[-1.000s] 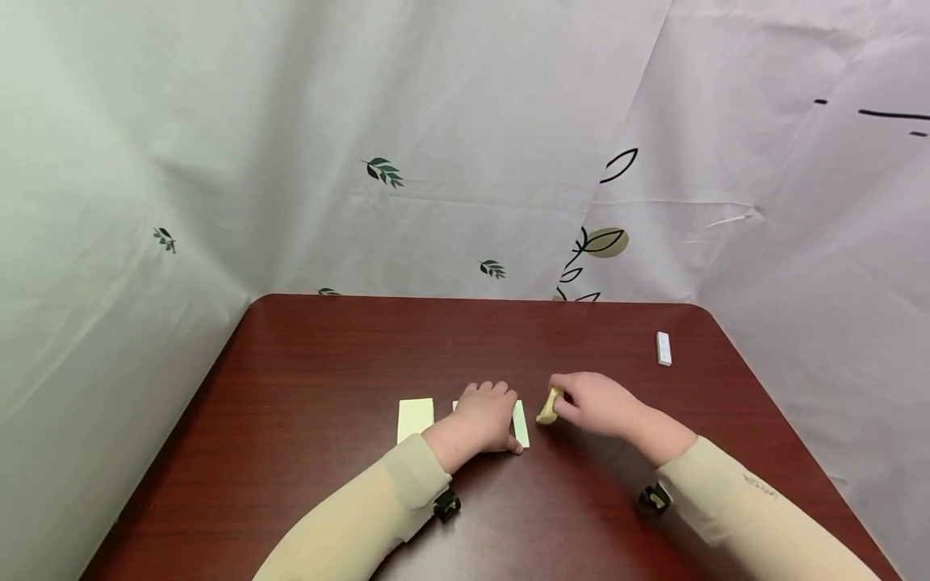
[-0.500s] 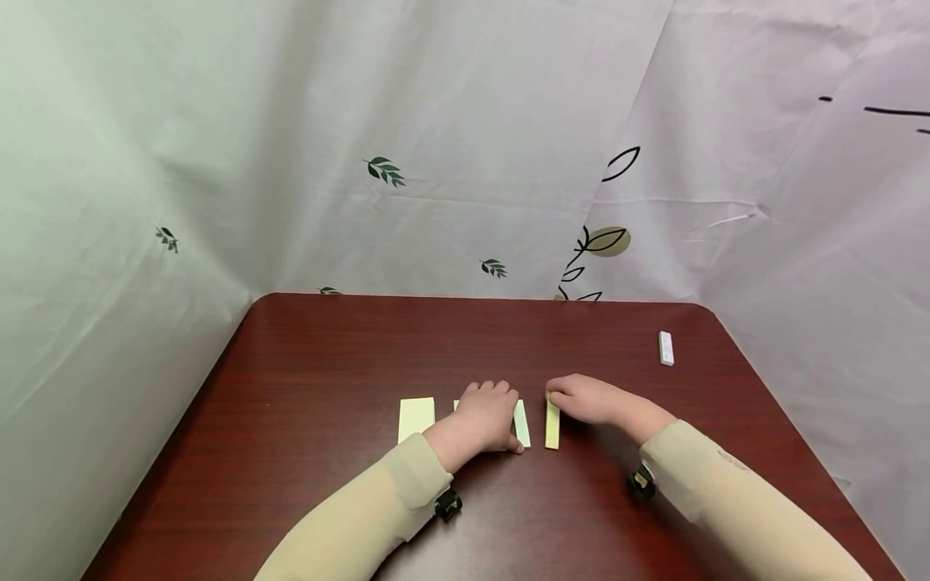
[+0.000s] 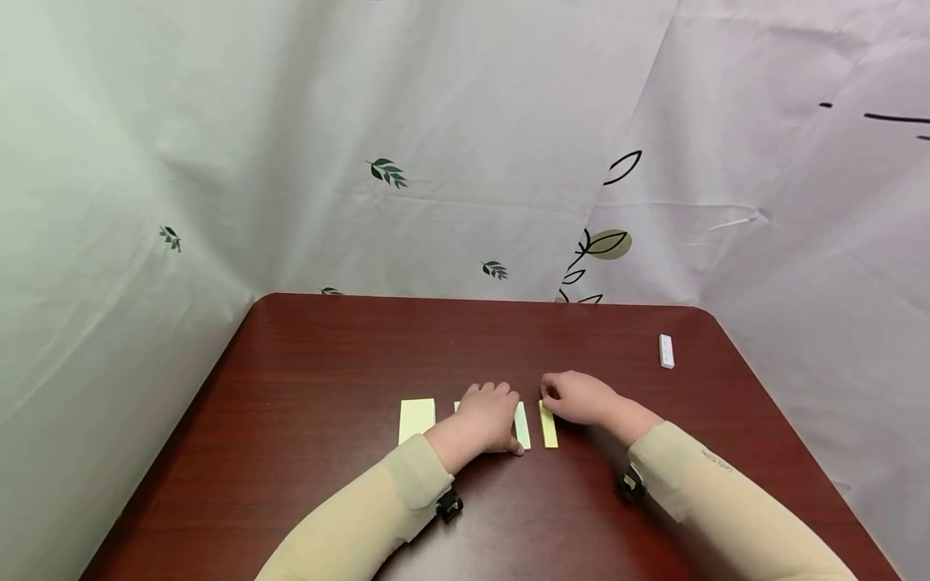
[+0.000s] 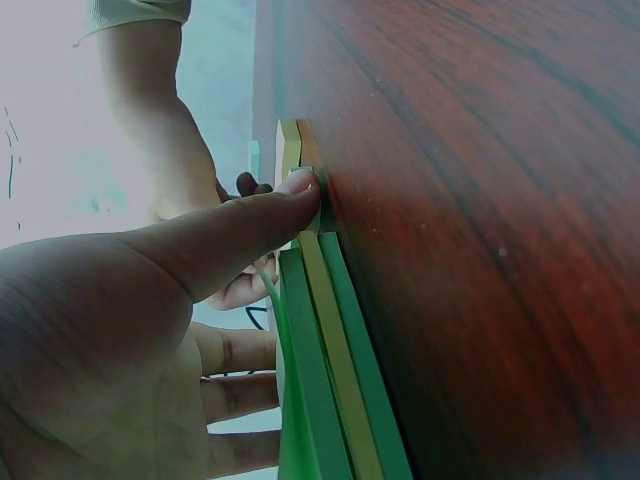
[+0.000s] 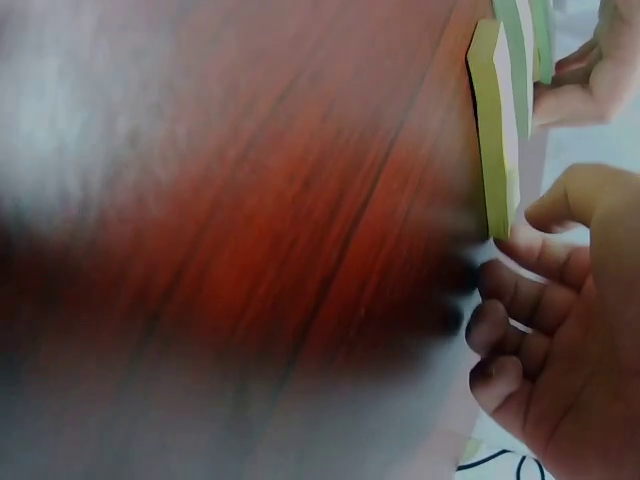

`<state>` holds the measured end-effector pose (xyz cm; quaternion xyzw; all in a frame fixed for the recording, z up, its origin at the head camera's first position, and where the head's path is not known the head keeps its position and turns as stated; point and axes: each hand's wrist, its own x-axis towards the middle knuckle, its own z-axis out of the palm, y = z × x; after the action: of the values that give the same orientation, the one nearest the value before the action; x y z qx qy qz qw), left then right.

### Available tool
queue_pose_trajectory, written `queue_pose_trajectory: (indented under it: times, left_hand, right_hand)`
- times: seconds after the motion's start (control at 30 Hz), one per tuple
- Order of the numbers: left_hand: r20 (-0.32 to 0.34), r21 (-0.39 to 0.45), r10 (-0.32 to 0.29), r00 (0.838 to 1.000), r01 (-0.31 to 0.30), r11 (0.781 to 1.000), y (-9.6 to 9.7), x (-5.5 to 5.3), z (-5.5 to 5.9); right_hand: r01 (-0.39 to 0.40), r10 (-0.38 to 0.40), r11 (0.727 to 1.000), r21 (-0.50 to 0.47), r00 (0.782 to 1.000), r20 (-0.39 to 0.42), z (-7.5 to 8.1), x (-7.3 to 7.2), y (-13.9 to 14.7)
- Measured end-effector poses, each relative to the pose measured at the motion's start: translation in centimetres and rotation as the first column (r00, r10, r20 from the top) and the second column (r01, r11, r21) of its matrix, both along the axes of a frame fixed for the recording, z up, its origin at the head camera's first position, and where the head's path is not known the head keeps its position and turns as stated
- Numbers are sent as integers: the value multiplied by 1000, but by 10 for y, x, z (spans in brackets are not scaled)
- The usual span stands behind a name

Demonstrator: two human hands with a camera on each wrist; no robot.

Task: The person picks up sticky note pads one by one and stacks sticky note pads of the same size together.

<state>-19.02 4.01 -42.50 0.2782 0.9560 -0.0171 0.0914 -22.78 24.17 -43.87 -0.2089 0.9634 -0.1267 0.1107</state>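
My left hand (image 3: pixel 482 420) lies over a layered stack of green and yellow sticky note pads (image 4: pixel 330 360), mostly hidden from above. In the left wrist view its fingers are fairly straight, and the thumb reaches the near end of a narrow light-green pad (image 3: pixel 522 426). Just right of that strip, a narrow yellow sticky note pad (image 3: pixel 548 428) lies flat on the table, slightly apart. At its far end, my right hand (image 3: pixel 577 397) pinches it with thumb and index finger; the other fingers curl loosely in the right wrist view. Left of my left hand sits a wider pale-yellow pad (image 3: pixel 417 420).
A small white block (image 3: pixel 666 352) lies at the back right of the dark red wooden table (image 3: pixel 327 347). Pale fabric with leaf prints (image 3: pixel 465 145) hangs behind the table and along its sides.
The narrow yellow pad, at first raised and tilted in my right hand, has come down flat and shifted slightly left beside the green strip. My left hand has stayed put.
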Motion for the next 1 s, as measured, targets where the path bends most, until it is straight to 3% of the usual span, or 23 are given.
queue_pose_trajectory:
  times: [0.2, 0.4, 0.5, 0.67, 1.0]
  left_hand:
    - [-2, 0, -5, 1000, 5, 1000, 0, 0, -1]
    - [-14, 7, -11, 1000, 12, 1000, -1, 0, -2]
    - [-17, 10, -12, 1000, 12, 1000, -1, 0, -2]
    - [-9, 11, -6, 1000, 6, 1000, 0, -1, -1]
    - [1, 3, -7, 1000, 7, 1000, 0, -1, 0]
  right_hand:
    - [125, -128, 991, -49, 991, -46, 2, 9, -2]
    - [222, -216, 971, -90, 974, 73, 8, 24, 1]
    - [206, -189, 970, -130, 973, 130, 8, 31, 4]
    - [121, -97, 976, -179, 985, 141, 6, 35, 8]
    - [23, 6, 991, -135, 978, 210, 10, 22, 7]
